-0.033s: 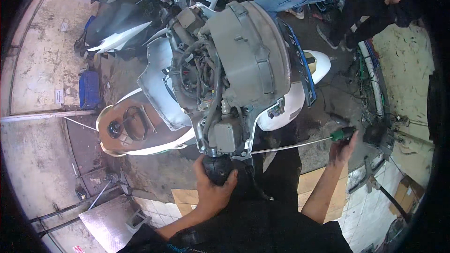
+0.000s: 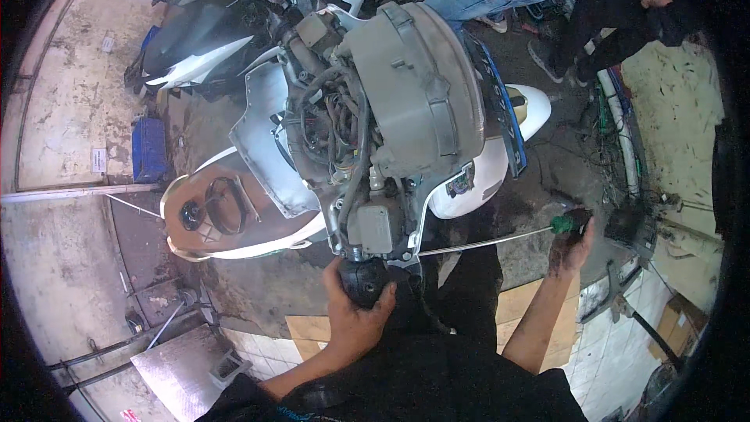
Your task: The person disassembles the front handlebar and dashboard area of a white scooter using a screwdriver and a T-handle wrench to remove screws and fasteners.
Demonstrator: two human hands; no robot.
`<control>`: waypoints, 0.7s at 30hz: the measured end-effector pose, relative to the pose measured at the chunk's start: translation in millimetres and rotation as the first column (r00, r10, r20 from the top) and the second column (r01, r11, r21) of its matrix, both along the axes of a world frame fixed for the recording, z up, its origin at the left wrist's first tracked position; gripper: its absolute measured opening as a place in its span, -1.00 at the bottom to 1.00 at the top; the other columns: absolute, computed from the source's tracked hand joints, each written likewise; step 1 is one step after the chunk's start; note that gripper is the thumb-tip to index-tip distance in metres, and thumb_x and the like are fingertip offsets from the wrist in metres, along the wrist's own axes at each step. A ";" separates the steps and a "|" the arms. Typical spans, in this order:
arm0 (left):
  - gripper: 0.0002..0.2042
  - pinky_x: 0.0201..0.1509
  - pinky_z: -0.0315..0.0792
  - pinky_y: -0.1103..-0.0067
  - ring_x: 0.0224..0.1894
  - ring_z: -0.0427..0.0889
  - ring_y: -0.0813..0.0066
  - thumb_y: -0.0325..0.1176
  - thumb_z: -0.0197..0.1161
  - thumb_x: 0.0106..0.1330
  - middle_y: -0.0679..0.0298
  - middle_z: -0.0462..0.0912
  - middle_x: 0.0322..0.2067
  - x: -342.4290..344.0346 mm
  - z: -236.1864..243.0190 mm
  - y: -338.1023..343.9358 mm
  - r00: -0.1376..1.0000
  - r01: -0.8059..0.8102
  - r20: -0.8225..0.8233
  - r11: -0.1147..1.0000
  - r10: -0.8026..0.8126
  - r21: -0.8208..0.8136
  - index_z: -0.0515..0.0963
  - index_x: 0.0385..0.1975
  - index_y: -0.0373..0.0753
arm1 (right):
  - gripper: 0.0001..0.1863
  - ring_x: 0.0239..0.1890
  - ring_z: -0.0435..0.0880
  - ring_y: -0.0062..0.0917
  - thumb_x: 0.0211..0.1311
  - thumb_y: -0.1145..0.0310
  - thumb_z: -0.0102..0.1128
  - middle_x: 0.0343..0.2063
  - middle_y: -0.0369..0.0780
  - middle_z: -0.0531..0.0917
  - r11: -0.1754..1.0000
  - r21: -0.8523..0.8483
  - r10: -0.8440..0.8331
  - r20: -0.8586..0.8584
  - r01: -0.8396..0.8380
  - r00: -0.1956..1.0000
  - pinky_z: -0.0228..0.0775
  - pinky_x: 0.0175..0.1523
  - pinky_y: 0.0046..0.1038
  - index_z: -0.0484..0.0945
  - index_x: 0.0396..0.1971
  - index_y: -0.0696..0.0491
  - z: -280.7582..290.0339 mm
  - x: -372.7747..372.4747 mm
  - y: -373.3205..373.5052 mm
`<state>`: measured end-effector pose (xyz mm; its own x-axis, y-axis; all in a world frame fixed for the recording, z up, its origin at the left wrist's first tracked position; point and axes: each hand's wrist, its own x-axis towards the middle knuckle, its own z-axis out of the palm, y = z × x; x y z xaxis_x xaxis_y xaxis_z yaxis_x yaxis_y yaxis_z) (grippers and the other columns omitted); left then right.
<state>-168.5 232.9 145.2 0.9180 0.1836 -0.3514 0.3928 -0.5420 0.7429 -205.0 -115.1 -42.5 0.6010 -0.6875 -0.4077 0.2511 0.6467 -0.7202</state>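
A stripped scooter handlebar assembly [image 2: 375,227] with bare front housing fills the middle of the view. My left hand [image 2: 355,316] is closed around the black switch housing [image 2: 364,281] at its near end, thumb on the right side. To the right, my right hand [image 2: 572,250] holds a long screwdriver by its green and black handle [image 2: 561,224]. The screwdriver's thin metal shaft [image 2: 492,242] runs left, and its tip meets the lower right side of the assembly, beside the silver bracket [image 2: 422,219]. Whether the tip sits in a screw cannot be made out.
Wires [image 2: 336,117] lie exposed beside the large grey-brown headlight shell [image 2: 418,82]. The scooter's brown and white body [image 2: 234,203] extends left. A dark scooter [image 2: 203,39] stands behind. Two people are at the upper right. Cardboard [image 2: 539,305] lies on the floor below my right arm.
My right hand has turned slightly at the screwdriver handle. My left hand and the scooter stay in place.
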 end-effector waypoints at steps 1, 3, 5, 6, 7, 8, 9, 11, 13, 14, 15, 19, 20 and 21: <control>-0.35 -0.20 0.43 0.52 -0.28 0.54 0.41 -0.40 0.38 0.06 0.12 0.50 -0.29 1.0 1.3 -0.7 0.998 0.052 0.033 0.995 -0.055 0.086 0.09 0.06 -0.33 | -0.63 -0.21 0.54 -0.45 0.33 0.08 -0.09 -0.26 -0.26 0.58 0.999 -0.027 0.037 0.014 -0.037 0.999 0.41 -0.15 -0.37 0.47 -0.12 0.07 4.3 3.7 1.4; -0.36 -0.20 0.43 0.50 -0.28 0.54 0.40 -0.39 0.38 0.06 0.11 0.50 -0.29 -1.0 -2.8 2.3 0.998 0.039 0.037 0.998 -0.041 0.043 0.10 0.05 -0.33 | -0.61 -0.22 0.53 -0.45 0.34 0.05 -0.10 -0.26 -0.26 0.58 1.000 0.007 0.002 0.054 -0.002 0.999 0.40 -0.15 -0.36 0.47 -0.13 0.06 -3.3 4.4 -3.0; -0.36 -0.20 0.43 0.49 -0.29 0.54 0.39 -0.38 0.38 0.06 0.10 0.50 -0.29 -1.2 -2.8 2.6 0.999 0.024 0.042 1.000 -0.024 0.004 0.10 0.04 -0.32 | -0.59 -0.23 0.53 -0.44 0.34 0.02 -0.10 -0.27 -0.27 0.57 0.999 0.047 -0.033 0.096 0.028 0.995 0.39 -0.14 -0.35 0.47 -0.13 0.06 -3.2 8.8 -1.9; -0.37 -0.20 0.44 0.47 -0.29 0.54 0.38 -0.37 0.38 0.06 0.08 0.50 -0.28 0.1 -0.8 1.3 0.999 0.026 0.031 1.000 -0.026 0.009 0.11 0.04 -0.32 | -0.59 -0.21 0.53 -0.45 0.34 0.03 -0.10 -0.25 -0.26 0.58 1.000 0.023 -0.008 0.112 0.006 0.994 0.39 -0.11 -0.36 0.47 -0.13 0.08 1.7 12.9 3.0; -0.37 -0.20 0.44 0.46 -0.29 0.55 0.36 -0.37 0.38 0.06 0.07 0.50 -0.28 0.6 0.5 0.7 0.999 0.028 0.019 1.000 -0.028 0.014 0.11 0.04 -0.31 | -0.58 -0.19 0.54 -0.45 0.35 0.04 -0.11 -0.23 -0.25 0.58 1.000 -0.002 0.016 0.127 -0.016 0.992 0.40 -0.09 -0.38 0.47 -0.12 0.10 4.4 15.3 6.0; -0.37 -0.20 0.44 0.46 -0.29 0.55 0.36 -0.37 0.38 0.06 0.07 0.50 -0.28 -1.6 -2.2 2.5 0.999 0.028 0.024 1.000 -0.028 0.014 0.11 0.04 -0.31 | -0.58 -0.19 0.54 -0.45 0.35 0.04 -0.11 -0.23 -0.25 0.58 1.000 -0.001 0.016 0.132 -0.016 0.991 0.40 -0.09 -0.38 0.47 -0.12 0.10 1.3 13.1 4.7; -0.37 -0.21 0.44 0.46 -0.29 0.55 0.37 -0.37 0.37 0.07 0.07 0.50 -0.28 -5.1 -7.9 5.8 1.000 0.008 -0.001 1.000 -0.008 0.017 0.11 0.04 -0.31 | -0.59 -0.18 0.54 -0.46 0.35 0.05 -0.11 -0.22 -0.24 0.58 1.000 0.022 0.011 0.070 -0.013 0.997 0.40 -0.08 -0.39 0.47 -0.12 0.10 -4.5 9.0 2.5; -0.38 -0.22 0.44 0.47 -0.29 0.55 0.37 -0.37 0.37 0.07 0.07 0.50 -0.29 -6.1 -9.0 5.9 1.000 -0.010 -0.027 1.000 0.011 0.019 0.11 0.04 -0.31 | -0.59 -0.17 0.54 -0.46 0.35 0.06 -0.11 -0.22 -0.23 0.58 0.999 0.045 0.007 0.007 -0.007 1.000 0.40 -0.07 -0.40 0.47 -0.12 0.11 -5.3 7.3 2.7; -0.38 -0.22 0.44 0.49 -0.29 0.55 0.37 -0.37 0.36 0.08 0.08 0.51 -0.31 -2.3 -4.1 1.3 1.000 -0.002 0.005 1.000 0.002 -0.011 0.10 0.04 -0.31 | -0.59 -0.19 0.54 -0.47 0.33 0.03 -0.06 -0.24 -0.25 0.58 1.000 0.004 -0.019 0.000 0.019 1.000 0.41 -0.10 -0.39 0.47 -0.12 0.07 0.7 11.6 8.1; -0.38 -0.22 0.44 0.49 -0.29 0.55 0.37 -0.37 0.36 0.08 0.08 0.51 -0.31 -3.6 -5.6 1.9 1.000 0.000 0.005 1.000 0.000 -0.012 0.10 0.04 -0.31 | -0.59 -0.19 0.54 -0.47 0.33 0.03 -0.06 -0.24 -0.25 0.58 1.000 0.003 -0.021 0.000 0.021 1.000 0.41 -0.10 -0.39 0.47 -0.12 0.07 1.7 13.1 8.7; -0.43 -0.24 0.42 0.55 -0.29 0.50 0.45 -0.42 0.32 0.11 0.15 0.46 -0.29 -5.4 -8.7 3.4 1.000 0.009 0.016 0.999 -0.008 -0.032 0.10 0.02 -0.28 | -0.60 -0.21 0.54 -0.48 0.32 0.04 -0.04 -0.25 -0.25 0.58 1.000 0.005 -0.023 0.028 0.022 0.999 0.41 -0.11 -0.39 0.47 -0.11 0.07 2.5 14.3 8.9; -0.38 -0.22 0.42 0.52 -0.29 0.52 0.40 -0.38 0.37 0.07 0.11 0.50 -0.31 -5.6 -9.4 2.7 0.999 -0.027 0.021 0.999 0.028 -0.045 0.09 0.04 -0.31 | -0.63 -0.14 0.55 -0.46 0.35 0.11 -0.06 -0.16 -0.21 0.59 0.990 0.013 0.132 0.207 -0.138 0.969 0.36 -0.02 -0.38 0.49 -0.13 0.13 1.3 2.6 0.7; -0.38 -0.22 0.42 0.52 -0.29 0.52 0.40 -0.38 0.37 0.07 0.11 0.50 -0.31 -5.6 -10.2 2.6 0.999 -0.025 0.023 0.999 0.026 -0.045 0.09 0.04 -0.31 | -0.63 -0.14 0.55 -0.46 0.35 0.11 -0.06 -0.16 -0.21 0.59 0.991 0.012 0.131 0.208 -0.136 0.969 0.36 -0.02 -0.38 0.49 -0.13 0.13 2.1 4.8 2.1; -0.38 -0.21 0.42 0.52 -0.29 0.51 0.41 -0.39 0.37 0.07 0.12 0.48 -0.30 -5.6 -11.8 3.2 0.999 -0.020 0.035 0.998 0.022 -0.059 0.10 0.03 -0.31 | -0.61 -0.20 0.55 -0.48 0.34 0.10 -0.05 -0.20 -0.24 0.59 0.999 0.013 0.047 0.102 -0.048 0.994 0.39 -0.09 -0.43 0.46 -0.09 0.12 3.4 9.4 5.1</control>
